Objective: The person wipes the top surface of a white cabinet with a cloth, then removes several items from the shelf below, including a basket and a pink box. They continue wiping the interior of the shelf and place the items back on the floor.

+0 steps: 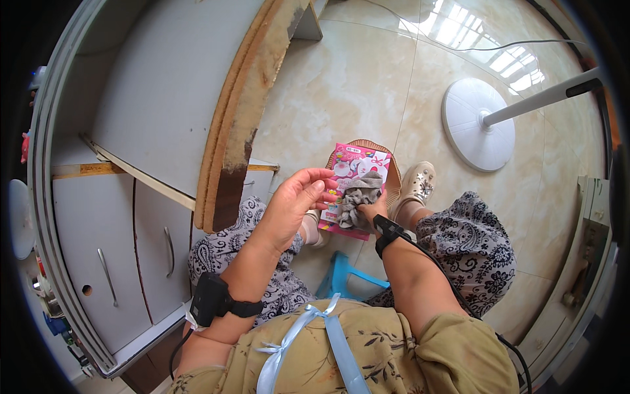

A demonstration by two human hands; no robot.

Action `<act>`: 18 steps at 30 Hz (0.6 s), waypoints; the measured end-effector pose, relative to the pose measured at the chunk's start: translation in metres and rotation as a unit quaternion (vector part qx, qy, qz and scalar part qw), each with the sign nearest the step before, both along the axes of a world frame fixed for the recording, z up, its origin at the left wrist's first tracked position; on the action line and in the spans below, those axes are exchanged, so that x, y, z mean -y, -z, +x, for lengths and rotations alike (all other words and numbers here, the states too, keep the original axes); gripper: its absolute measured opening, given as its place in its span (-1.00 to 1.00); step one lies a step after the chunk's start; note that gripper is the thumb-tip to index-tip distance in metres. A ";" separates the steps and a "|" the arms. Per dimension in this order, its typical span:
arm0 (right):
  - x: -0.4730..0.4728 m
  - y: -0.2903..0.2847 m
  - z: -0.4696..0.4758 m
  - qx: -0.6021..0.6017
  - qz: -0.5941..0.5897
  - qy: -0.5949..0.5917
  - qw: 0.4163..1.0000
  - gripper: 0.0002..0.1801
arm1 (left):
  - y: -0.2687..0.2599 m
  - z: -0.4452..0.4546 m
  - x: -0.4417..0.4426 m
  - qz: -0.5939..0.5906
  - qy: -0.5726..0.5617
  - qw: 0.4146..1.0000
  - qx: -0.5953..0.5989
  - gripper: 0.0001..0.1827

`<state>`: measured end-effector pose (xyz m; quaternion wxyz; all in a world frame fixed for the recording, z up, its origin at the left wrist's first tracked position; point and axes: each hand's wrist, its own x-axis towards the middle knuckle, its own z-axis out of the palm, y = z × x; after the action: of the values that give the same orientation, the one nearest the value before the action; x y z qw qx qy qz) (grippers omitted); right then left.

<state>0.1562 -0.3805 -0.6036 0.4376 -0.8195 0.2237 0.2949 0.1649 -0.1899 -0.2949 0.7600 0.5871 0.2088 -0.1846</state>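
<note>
My right hand grips a bunched grey cloth together with a flat pink printed packet beneath it. The packet bears cartoon figures and writing. Just left of the cloth is my left hand, its fingers bent and apart, holding nothing that I can see. Its fingertips overlap the packet's left edge; whether they touch it I cannot tell. Beneath the packet shows the pleated rim of a brownish basket or bin, set between my feet. Most of that container is hidden.
A worn wooden board edge juts out at the left, above white cabinet doors. A blue plastic stool is partly visible below my hands. The round white base of a stand rests on the tiled floor at right. A cream clog is beside the container.
</note>
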 end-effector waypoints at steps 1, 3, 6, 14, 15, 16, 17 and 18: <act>0.002 0.009 -0.003 0.003 0.030 0.022 0.999 0.13 | 0.000 0.000 -0.001 0.002 0.001 1.000 0.002 -0.68; 0.005 0.023 -0.006 0.032 0.063 0.031 0.997 0.09 | 0.000 -0.002 -0.002 0.004 -0.001 1.000 0.008 -0.68; 0.005 0.028 -0.004 0.059 0.123 0.050 0.989 0.05 | 0.003 -0.004 -0.003 -0.002 -0.015 1.000 0.009 -0.68; 0.017 -0.013 0.023 -0.106 0.419 0.177 0.884 -0.62 | 0.042 -0.010 -0.020 0.110 -0.042 0.993 -0.011 -0.61; 0.019 -0.016 0.029 -0.206 0.462 0.226 0.833 -0.65 | 0.047 -0.010 -0.021 0.151 -0.057 0.987 -0.012 -0.58; 0.026 -0.018 0.027 -0.217 0.536 0.251 0.776 -0.67 | 0.053 -0.009 -0.023 0.206 -0.059 0.977 -0.015 -0.56; 0.030 -0.020 0.029 -0.214 0.614 0.229 0.725 -0.64 | 0.057 -0.008 -0.025 0.261 -0.061 0.963 -0.017 -0.53; 0.034 -0.023 0.032 -0.203 0.619 0.236 0.721 -0.62 | 0.059 -0.007 -0.026 0.319 -0.063 0.945 -0.041 -0.50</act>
<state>0.1878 -0.4149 -0.5804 0.8469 -0.2077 0.2609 0.4142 0.1574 -0.1643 -0.3544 0.5341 0.7764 0.3239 -0.0840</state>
